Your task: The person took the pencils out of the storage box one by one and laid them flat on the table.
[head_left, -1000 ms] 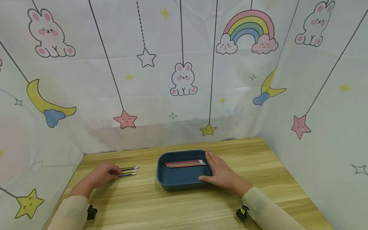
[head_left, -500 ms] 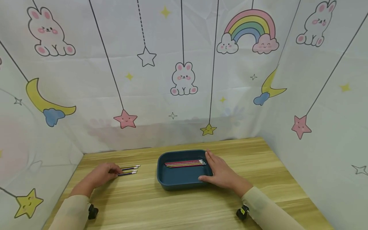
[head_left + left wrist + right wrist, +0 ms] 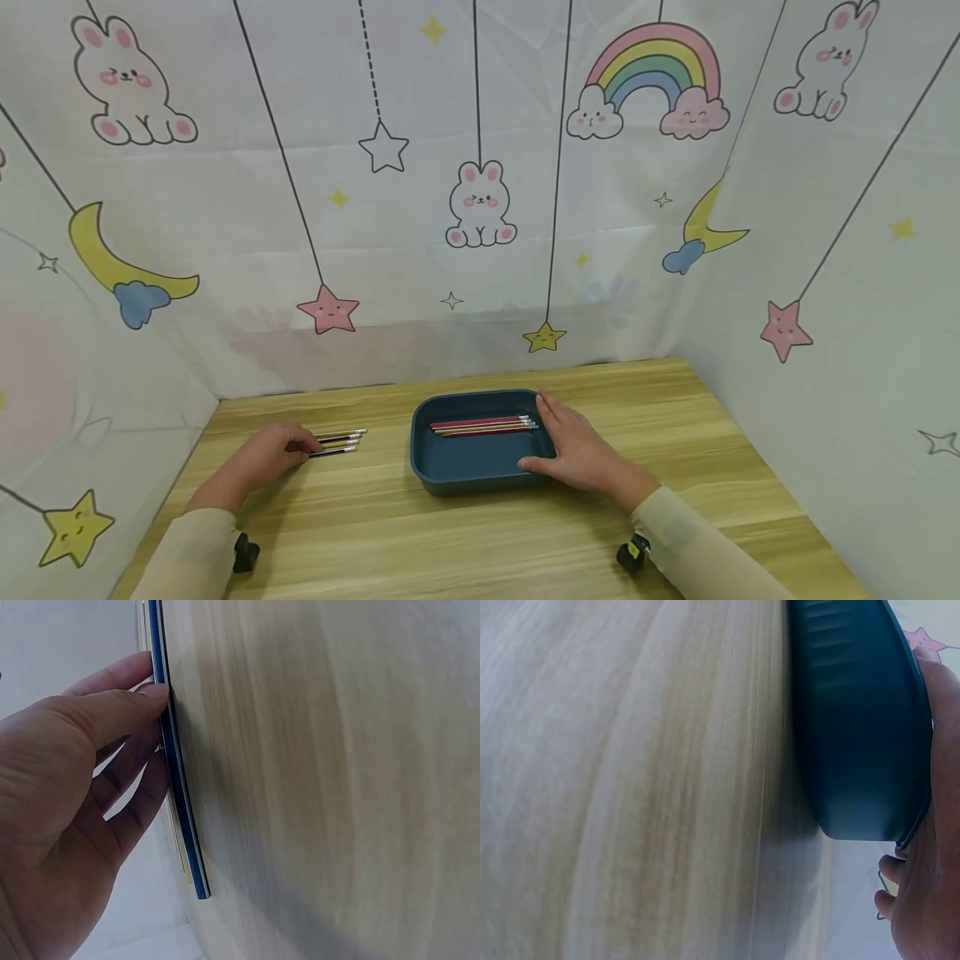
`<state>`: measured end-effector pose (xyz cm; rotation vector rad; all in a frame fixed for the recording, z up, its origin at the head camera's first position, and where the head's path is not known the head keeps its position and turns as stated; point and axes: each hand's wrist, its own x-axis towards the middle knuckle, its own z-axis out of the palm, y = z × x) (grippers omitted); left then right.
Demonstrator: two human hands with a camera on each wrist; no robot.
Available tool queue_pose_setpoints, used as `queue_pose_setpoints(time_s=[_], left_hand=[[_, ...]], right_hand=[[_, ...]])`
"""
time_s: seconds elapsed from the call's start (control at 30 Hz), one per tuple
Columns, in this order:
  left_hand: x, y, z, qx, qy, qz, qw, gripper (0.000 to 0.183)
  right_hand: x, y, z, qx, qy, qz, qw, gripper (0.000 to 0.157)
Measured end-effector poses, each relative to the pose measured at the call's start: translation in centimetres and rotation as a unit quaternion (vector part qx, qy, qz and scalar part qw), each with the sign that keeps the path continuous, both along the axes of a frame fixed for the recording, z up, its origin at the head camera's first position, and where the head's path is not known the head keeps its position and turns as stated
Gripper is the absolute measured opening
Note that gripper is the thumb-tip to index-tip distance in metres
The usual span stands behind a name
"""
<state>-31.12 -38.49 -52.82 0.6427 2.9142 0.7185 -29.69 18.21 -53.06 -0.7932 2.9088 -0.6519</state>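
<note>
My left hand (image 3: 272, 454) is low over the table at the left, pinching a dark blue pencil (image 3: 182, 802) between thumb and fingers in the left wrist view. Beside that pencil lie several more yellow and dark pencils (image 3: 341, 436), eraser ends pointing right, their other ends hidden by the hand. A deep blue tray (image 3: 480, 483) stands at the middle of the table. Inside it is a row of several red and yellow pencils (image 3: 480, 428). The right hand (image 3: 583, 454) grips the tray's right end, its thumb over the front rim and fingers at the back corner.
The wood-grain table (image 3: 420, 550) reaches back to a white cloth backdrop (image 3: 405, 250) printed with rabbits, stars and moons. Similar cloth hangs at both sides. Each sleeve cuff carries a small black wrist camera (image 3: 246, 552).
The left hand stays at the loose pencils, with only a slight shift of its fingers and of the pencils. The right hand and the tray keep their places.
</note>
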Motion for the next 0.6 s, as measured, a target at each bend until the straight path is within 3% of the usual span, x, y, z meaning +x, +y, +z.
queue_pose_setpoints(time_s=[0.37, 0.6], left_hand=[[0.1, 0.0, 0.4, 0.01, -0.019, 0.027, 0.9994, 0.026], [-0.1, 0.6, 1.1, 0.001, -0.024, 0.046, 0.9987, 0.012]], right_hand=[[0.0, -0.1, 0.1, 0.004, 0.002, 0.0, 1.0, 0.118], [0.0, 0.0, 0.1, 0.006, 0.001, 0.0, 1.0, 0.118]])
